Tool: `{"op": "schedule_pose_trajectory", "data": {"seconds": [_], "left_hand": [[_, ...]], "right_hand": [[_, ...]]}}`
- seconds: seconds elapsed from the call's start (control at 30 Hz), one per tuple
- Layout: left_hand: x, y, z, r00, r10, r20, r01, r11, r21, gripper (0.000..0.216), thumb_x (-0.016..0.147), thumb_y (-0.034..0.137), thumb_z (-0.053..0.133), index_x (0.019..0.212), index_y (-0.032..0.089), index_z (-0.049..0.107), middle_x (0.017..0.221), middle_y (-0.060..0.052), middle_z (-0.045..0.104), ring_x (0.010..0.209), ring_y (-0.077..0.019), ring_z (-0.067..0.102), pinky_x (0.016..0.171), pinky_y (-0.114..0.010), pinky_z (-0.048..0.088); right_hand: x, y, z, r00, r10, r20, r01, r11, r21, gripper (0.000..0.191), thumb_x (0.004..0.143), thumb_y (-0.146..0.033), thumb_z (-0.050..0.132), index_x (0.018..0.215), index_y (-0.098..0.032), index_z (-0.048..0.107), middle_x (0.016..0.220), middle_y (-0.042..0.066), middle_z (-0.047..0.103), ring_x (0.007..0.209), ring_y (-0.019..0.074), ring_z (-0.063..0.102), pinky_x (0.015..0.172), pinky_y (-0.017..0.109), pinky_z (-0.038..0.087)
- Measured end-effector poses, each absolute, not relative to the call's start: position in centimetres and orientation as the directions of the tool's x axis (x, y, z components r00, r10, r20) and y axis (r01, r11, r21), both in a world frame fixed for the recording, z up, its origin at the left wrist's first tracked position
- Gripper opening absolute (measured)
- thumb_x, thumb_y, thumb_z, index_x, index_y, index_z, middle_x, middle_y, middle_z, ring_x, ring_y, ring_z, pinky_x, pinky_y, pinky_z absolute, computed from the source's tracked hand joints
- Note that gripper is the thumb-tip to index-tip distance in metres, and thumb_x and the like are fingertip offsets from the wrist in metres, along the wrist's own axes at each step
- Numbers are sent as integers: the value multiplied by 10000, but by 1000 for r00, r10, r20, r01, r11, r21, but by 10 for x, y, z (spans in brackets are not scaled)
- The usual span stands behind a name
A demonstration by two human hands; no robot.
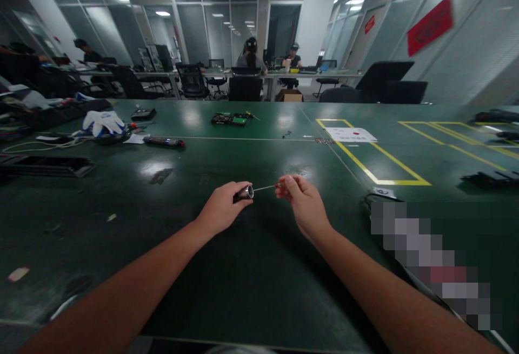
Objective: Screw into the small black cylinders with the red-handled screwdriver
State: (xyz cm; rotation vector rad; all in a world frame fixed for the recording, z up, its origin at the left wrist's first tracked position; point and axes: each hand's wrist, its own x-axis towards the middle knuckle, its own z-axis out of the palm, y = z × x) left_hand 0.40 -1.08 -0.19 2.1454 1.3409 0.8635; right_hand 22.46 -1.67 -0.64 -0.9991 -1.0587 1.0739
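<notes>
Over the green table (259, 289), my left hand (221, 205) is closed around a short dark cylinder with a shiny metal rim (246, 192). Its round open end faces right and toward me. A thin metal rod (264, 187) spans the gap between the hands, its left end at the cylinder's mouth; whether it goes inside I cannot tell. The fingertips of my right hand (306, 200) pinch the rod's other end, where a bit of red shows. My fingers hide most of both things.
White gloves (103, 122), a pen-shaped dark tool (164, 141) and a black rack (44, 165) lie at left. An open green-and-black kit (231, 119) sits farther back. Yellow tape (399, 167) and a white sheet (351, 134) mark the right; a blurred-out object (430, 256) lies beside my right arm.
</notes>
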Motion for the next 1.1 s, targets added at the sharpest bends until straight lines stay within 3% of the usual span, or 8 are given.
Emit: {"op": "schedule_pose_trajectory", "data": {"seconds": [0.13, 0.2, 0.37, 0.73, 0.9, 1.1], "left_hand": [[3, -5, -1, 415, 854, 314, 659, -520, 543, 358, 919, 214, 699, 1274, 254, 669, 1114, -32, 684, 1029, -207, 622, 924, -358, 471], [1, -1, -3, 437, 855, 281, 704, -519, 485, 330, 924, 235, 694, 1252, 267, 679, 1104, -30, 685, 1032, -227, 619, 909, -378, 465], [-4, 4, -8, 445, 871, 211, 749, -490, 446, 349, 923, 274, 696, 1271, 279, 675, 1104, -38, 683, 1032, -245, 617, 899, -396, 461], [1, -4, -1, 457, 855, 243, 712, -516, 476, 348, 917, 249, 700, 1265, 262, 684, 1083, -44, 684, 1005, -229, 621, 899, -372, 469], [0, -3, -1, 451, 854, 257, 731, -520, 443, 369, 932, 257, 684, 1300, 279, 666, 1128, -49, 689, 1052, -240, 614, 898, -385, 464], [-1, -5, -1, 416, 864, 284, 676, -503, 538, 378, 915, 238, 710, 1289, 269, 665, 1142, -32, 690, 1056, -213, 625, 937, -374, 470]], "right_hand": [[236, -5, -15, 33, 995, -95, -343, -78, -936, 291, 879, -497, 682, 823, -212, 655, 688, 20, 637, 619, 178, 616, 726, 389, 565], [242, -1, -17, 80, 985, -152, -371, -112, -922, 260, 891, -454, 667, 785, -219, 638, 656, 16, 610, 590, 176, 597, 700, 380, 572], [243, 0, -17, 188, 978, -95, -326, -29, -945, 221, 879, -414, 709, 811, -207, 674, 710, 19, 635, 641, 156, 609, 670, 316, 550], [229, -10, -9, 103, 994, 40, -261, 66, -963, 325, 819, -514, 747, 872, -202, 676, 768, 19, 694, 701, 156, 643, 724, 321, 520], [229, -11, -7, 162, 985, 68, -209, 101, -973, 318, 825, -514, 740, 853, -204, 676, 758, 16, 685, 686, 159, 633, 700, 326, 515], [228, -11, -8, 154, 986, 66, -235, 101, -967, 320, 813, -512, 753, 867, -205, 680, 776, 15, 693, 700, 157, 647, 723, 328, 525]]}}
